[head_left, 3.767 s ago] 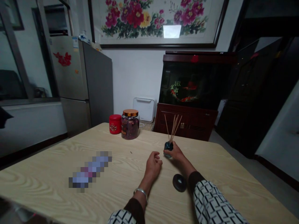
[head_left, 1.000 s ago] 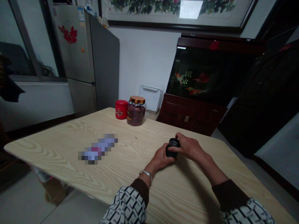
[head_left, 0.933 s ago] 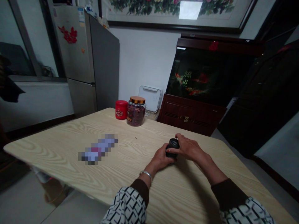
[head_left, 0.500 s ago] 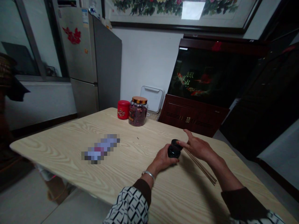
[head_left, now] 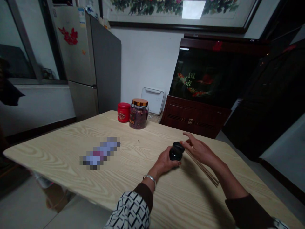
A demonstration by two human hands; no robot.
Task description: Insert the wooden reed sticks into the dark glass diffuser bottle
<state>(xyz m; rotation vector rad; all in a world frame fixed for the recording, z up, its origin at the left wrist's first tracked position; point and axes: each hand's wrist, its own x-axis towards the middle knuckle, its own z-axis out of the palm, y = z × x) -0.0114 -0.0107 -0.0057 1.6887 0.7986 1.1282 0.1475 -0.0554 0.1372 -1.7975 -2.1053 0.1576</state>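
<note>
Tipping is the main risk on this wide wooden bench (head_left: 59, 152), which shows no raised rim. The left hand (head_left: 164, 163) curls firmly around a dark glass bottle (head_left: 177, 151), just right of the frame's centre, and a loosened grip could let it topple and roll. The right hand (head_left: 200, 151) is open, fingers spread, holding nothing, just beside the bottle. Thin wooden sticks (head_left: 202, 168) slant beneath it toward the lower right, easily knocked.
</note>
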